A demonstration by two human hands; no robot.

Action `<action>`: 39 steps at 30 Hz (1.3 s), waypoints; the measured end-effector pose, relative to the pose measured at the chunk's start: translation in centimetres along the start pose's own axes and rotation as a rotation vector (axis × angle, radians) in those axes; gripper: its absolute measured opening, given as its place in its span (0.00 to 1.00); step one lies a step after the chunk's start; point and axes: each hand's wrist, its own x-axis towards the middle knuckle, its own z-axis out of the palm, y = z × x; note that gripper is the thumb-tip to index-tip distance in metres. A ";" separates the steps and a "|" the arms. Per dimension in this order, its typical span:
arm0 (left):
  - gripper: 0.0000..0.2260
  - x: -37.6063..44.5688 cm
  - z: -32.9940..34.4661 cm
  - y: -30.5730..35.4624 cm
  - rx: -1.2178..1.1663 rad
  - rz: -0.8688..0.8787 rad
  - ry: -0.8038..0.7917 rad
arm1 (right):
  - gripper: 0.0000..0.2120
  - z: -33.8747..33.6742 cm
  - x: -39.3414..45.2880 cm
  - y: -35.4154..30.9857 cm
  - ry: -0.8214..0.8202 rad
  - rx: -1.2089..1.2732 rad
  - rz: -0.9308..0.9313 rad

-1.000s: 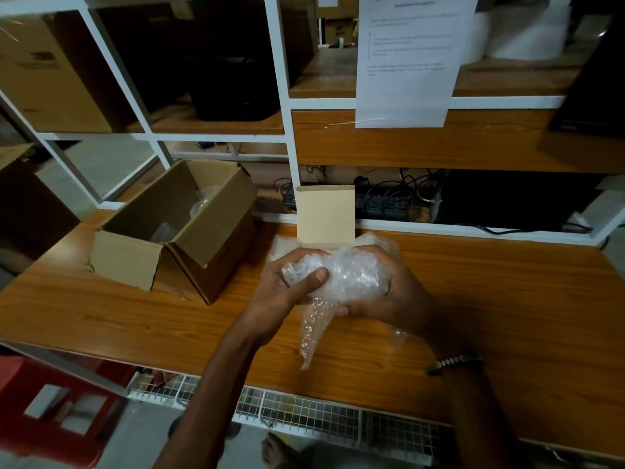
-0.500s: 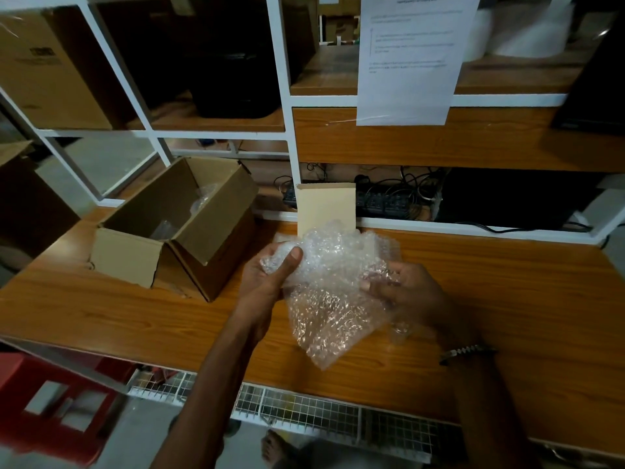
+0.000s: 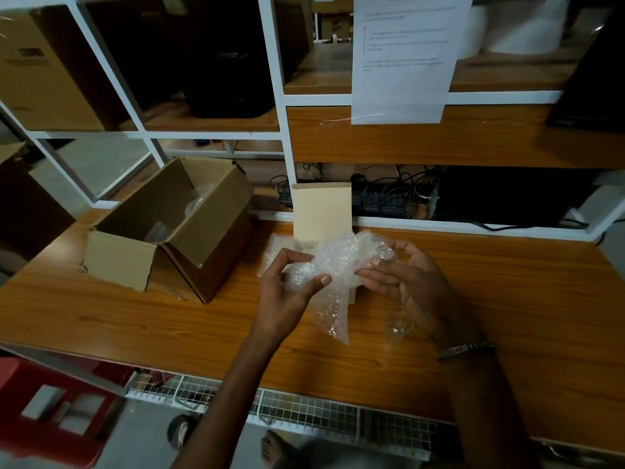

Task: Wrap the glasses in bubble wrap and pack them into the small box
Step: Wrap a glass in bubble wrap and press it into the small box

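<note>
A crumpled sheet of clear bubble wrap [image 3: 333,265] is stretched between my two hands above the wooden table [image 3: 507,299]. My left hand [image 3: 287,292] pinches its left part between thumb and curled fingers. Thumb and fingers of my right hand [image 3: 409,282] hold the sheet's right edge. A loose tail of wrap hangs toward the table. A clear drinking glass [image 3: 399,326] stands on the table just below my right wrist, untouched. The small beige box [image 3: 321,211] stands behind the wrap with its lid up; its body is mostly hidden.
An open brown carton [image 3: 206,228] lies at the left of the table, with a glass and some wrap inside. White shelving [image 3: 280,130] with a hanging paper sheet [image 3: 402,59] rises behind. Cables and a power strip [image 3: 382,201] lie under the shelf.
The wrap was bunched tightly in both hands, then opened out. Now my hands are farther apart with the sheet spread between them, and the glass shows below my right hand.
</note>
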 end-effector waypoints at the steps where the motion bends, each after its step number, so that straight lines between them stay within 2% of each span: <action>1: 0.18 -0.1 0.0 -0.1 -0.007 -0.024 0.002 | 0.23 -0.1 0.0 0.0 -0.021 -0.005 0.011; 3: 0.17 -0.4 0.0 0.1 -0.119 -0.127 0.004 | 0.24 -0.2 -0.1 -0.2 -0.076 -0.120 -0.009; 5: 0.17 -0.7 -0.1 0.2 -0.214 -0.207 -0.021 | 0.25 -0.2 0.0 0.0 -0.091 -0.357 -0.083; 8: 0.15 -1.3 0.2 0.5 -0.264 -0.272 -0.081 | 0.24 0.3 0.3 0.6 -0.011 -0.675 -0.251; 11: 0.15 -1.8 0.6 0.9 -0.328 -0.337 -0.134 | 0.19 0.6 0.6 0.7 0.042 -0.811 -0.374; 14: 0.17 -1.9 0.9 1.1 -0.356 -0.355 -0.143 | 0.17 0.8 0.8 0.6 0.024 -0.733 -0.306; 18: 0.14 -1.8 1.1 0.9 -0.326 -0.359 -0.127 | 0.15 1.1 1.1 1.2 0.074 -0.713 -0.260; 20: 0.14 -1.8 1.2 1.1 -0.338 -0.375 -0.147 | 0.14 1.0 1.3 1.4 0.090 -0.605 -0.264; 23: 0.19 -1.7 1.3 1.6 -0.305 -0.387 -0.213 | 0.14 0.6 1.7 1.7 0.212 -0.418 -0.270; 25: 0.28 -1.9 1.8 2.3 -0.093 -0.292 -0.173 | 0.14 0.5 2.0 2.0 0.324 -0.361 -0.286; 26: 0.31 -2.2 2.1 2.6 0.037 -0.182 -0.083 | 0.14 0.4 2.1 2.1 0.377 -0.347 -0.301; 28: 0.28 -3.2 2.6 3.0 0.228 0.184 0.109 | 0.14 0.0 2.4 2.2 0.469 -0.334 -0.339; 29: 0.23 -3.6 2.9 3.5 0.309 0.392 0.137 | 0.14 -0.1 2.6 2.2 0.504 -0.344 -0.354; 31: 0.13 -3.9 3.6 4.2 0.500 0.708 0.007 | 0.14 -0.3 2.8 2.2 0.541 -0.372 -0.369; 32: 0.14 -3.6 4.0 4.1 0.628 0.773 -0.089 | 0.14 -0.3 2.7 2.1 0.537 -0.371 -0.372; 33: 0.18 -3.1 4.3 3.6 0.753 0.771 -0.160 | 0.13 -0.2 2.7 2.0 0.518 -0.353 -0.377; 35: 0.26 -1.6 4.4 2.0 0.905 0.660 -0.196 | 0.12 0.1 2.4 1.6 0.458 -0.291 -0.383; 39: 0.30 0.9 3.5 0.8 0.890 0.512 -0.311 | 0.11 0.0 1.8 0.8 0.317 -0.270 -0.369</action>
